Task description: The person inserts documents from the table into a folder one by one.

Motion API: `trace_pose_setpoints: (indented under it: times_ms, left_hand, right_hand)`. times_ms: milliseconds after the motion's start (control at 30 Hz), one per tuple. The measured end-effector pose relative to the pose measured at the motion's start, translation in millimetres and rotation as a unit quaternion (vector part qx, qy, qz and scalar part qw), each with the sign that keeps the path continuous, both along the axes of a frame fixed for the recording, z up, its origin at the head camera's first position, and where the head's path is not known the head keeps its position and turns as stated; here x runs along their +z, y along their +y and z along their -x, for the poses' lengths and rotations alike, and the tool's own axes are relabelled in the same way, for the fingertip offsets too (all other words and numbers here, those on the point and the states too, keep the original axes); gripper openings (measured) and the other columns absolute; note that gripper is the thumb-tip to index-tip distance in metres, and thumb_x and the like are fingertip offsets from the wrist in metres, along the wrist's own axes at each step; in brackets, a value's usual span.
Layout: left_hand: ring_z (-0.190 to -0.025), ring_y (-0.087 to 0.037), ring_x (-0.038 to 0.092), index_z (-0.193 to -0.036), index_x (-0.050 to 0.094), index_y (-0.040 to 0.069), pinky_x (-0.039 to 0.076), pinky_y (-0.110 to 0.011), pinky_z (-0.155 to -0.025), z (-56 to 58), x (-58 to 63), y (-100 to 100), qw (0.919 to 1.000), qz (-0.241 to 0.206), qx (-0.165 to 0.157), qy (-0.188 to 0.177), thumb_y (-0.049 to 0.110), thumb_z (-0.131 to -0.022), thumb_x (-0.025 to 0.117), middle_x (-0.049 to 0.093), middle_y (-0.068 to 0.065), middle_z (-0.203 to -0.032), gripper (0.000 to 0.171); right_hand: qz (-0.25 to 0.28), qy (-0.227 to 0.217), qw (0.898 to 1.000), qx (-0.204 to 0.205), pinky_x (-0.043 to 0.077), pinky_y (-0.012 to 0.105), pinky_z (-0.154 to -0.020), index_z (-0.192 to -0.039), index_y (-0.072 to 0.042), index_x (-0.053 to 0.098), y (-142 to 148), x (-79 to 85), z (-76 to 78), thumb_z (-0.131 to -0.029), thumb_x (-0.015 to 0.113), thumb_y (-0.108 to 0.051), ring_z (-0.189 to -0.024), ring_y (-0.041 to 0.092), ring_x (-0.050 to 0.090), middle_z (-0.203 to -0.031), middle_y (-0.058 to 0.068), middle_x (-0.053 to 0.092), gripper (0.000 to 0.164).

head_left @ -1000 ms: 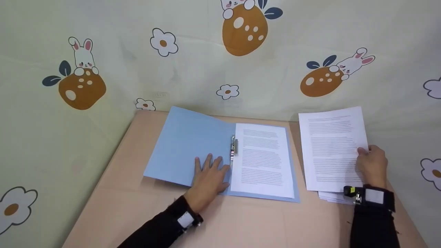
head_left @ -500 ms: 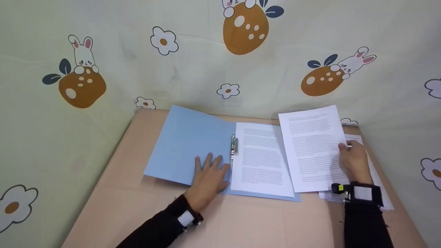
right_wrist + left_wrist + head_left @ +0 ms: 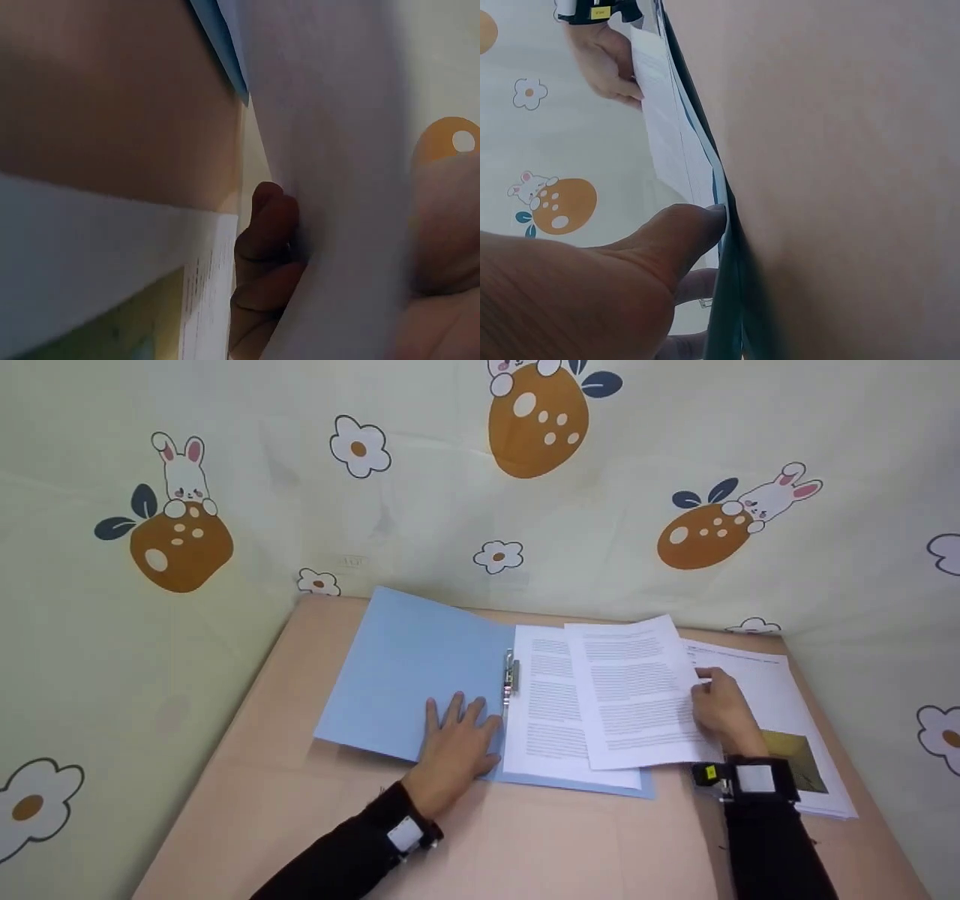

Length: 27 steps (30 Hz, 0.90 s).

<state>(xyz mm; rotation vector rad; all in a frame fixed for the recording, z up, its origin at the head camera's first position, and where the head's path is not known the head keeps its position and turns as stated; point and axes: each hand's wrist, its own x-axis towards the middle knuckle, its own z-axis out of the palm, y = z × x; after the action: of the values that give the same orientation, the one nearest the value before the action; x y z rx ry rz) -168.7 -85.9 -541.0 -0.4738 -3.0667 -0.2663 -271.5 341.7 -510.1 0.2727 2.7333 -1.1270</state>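
Note:
A light blue folder [image 3: 420,675] lies spread open on the table, with a metal clip [image 3: 510,675] along its spine. On its right half rests a printed page [image 3: 544,705]. My left hand [image 3: 454,757] presses on the folder's left cover near the spine, fingers spread. A loose printed sheet [image 3: 637,697] is pinched at its right edge by my right hand [image 3: 724,709], and it overlaps the page in the folder. In the right wrist view, curled fingers [image 3: 274,225] show behind the sheet, which hides part of the hand.
To the right of the folder lies a stack of papers [image 3: 761,690], its top sheet bearing a coloured picture. The pinkish table [image 3: 570,847] meets a patterned cloth wall [image 3: 420,510] at the back. Both wrists wear black bands with devices.
My right hand has carried the loose sheet leftward and lower, from over the paper stack to over the folder's right half. The stack's picture now shows. My left hand has stayed in place.

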Motion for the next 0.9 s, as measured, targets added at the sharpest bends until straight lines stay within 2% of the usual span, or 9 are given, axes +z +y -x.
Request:
trace_pose_setpoints:
  times_ms: [133,267,367,533,667,800,900]
  left_hand:
    - [-0.168,-0.05,0.048,-0.152,0.073,0.022,0.035,-0.086,-0.135,0.6,-0.8,0.2,1.0,0.0,0.002,-0.005,0.044,-0.104,0.088,0.06,-0.015,-0.174,0.055]
    - [-0.169,-0.05,0.047,-0.153,0.073,0.023,0.034,-0.085,-0.136,0.8,-0.7,0.5,0.9999,0.003,0.004,-0.012,0.045,-0.105,0.087,0.059,-0.014,-0.175,0.055]
    - [-0.169,-0.05,0.047,-0.154,0.072,0.023,0.034,-0.085,-0.136,0.6,0.1,0.6,0.9999,0.007,0.004,-0.014,0.045,-0.105,0.087,0.059,-0.014,-0.175,0.055]
    - [-0.169,-0.05,0.047,-0.154,0.071,0.023,0.035,-0.084,-0.136,0.4,1.5,0.2,0.9998,0.013,0.003,-0.014,0.046,-0.106,0.086,0.059,-0.014,-0.175,0.056]
    - [-0.169,-0.05,0.048,-0.153,0.071,0.022,0.036,-0.084,-0.136,0.5,1.5,-0.4,0.9999,0.009,0.001,-0.009,0.045,-0.105,0.086,0.06,-0.014,-0.174,0.055]
    - [-0.168,-0.05,0.049,-0.153,0.072,0.021,0.036,-0.084,-0.135,1.0,2.0,-0.7,0.9999,0.004,0.0,-0.01,0.044,-0.106,0.087,0.06,-0.015,-0.174,0.054]
    - [-0.168,-0.051,0.048,-0.153,0.072,0.021,0.036,-0.084,-0.136,1.2,2.4,-0.6,0.9999,0.004,0.0,-0.014,0.043,-0.106,0.086,0.059,-0.016,-0.175,0.054]
  right_hand:
    - [0.012,-0.025,0.999,0.016,0.055,0.053,-0.114,-0.176,0.015,0.026,-8.4,-1.5,0.8,-0.121,0.038,-0.015,-0.139,0.046,0.06,-0.163,0.042,0.051,0.064]
    - [0.017,-0.029,0.999,0.042,0.059,0.052,-0.115,-0.174,0.016,0.032,-11.9,0.3,-0.1,-0.121,0.042,-0.016,-0.145,0.051,0.063,-0.164,0.044,0.053,0.063]
    - [0.022,-0.028,0.998,0.06,0.062,0.044,-0.11,-0.173,0.015,0.036,-13.7,2.9,-1.2,-0.122,0.047,-0.017,-0.146,0.05,0.066,-0.164,0.044,0.056,0.061]
    - [0.069,-0.035,0.995,0.064,0.06,0.027,-0.094,-0.171,0.011,0.043,-20.2,4.8,-2.1,-0.121,0.054,-0.02,-0.126,0.03,0.074,-0.155,0.034,0.067,0.06]
    - [0.125,-0.038,0.989,0.066,0.061,0.023,-0.087,-0.17,0.01,0.045,-27.1,4.1,-1.4,-0.12,0.058,-0.017,-0.109,0.013,0.074,-0.144,0.023,0.074,0.059]
    - [0.182,-0.036,0.98,0.073,0.064,0.021,-0.087,-0.17,0.013,0.044,-31.5,3.0,-0.9,-0.12,0.059,-0.012,-0.103,0.007,0.077,-0.139,0.019,0.077,0.058]
    - [0.197,-0.039,0.976,0.083,0.066,0.021,-0.089,-0.171,0.011,0.043,-32.8,3.6,-1.8,-0.12,0.059,-0.012,-0.106,0.008,0.079,-0.142,0.02,0.077,0.058]
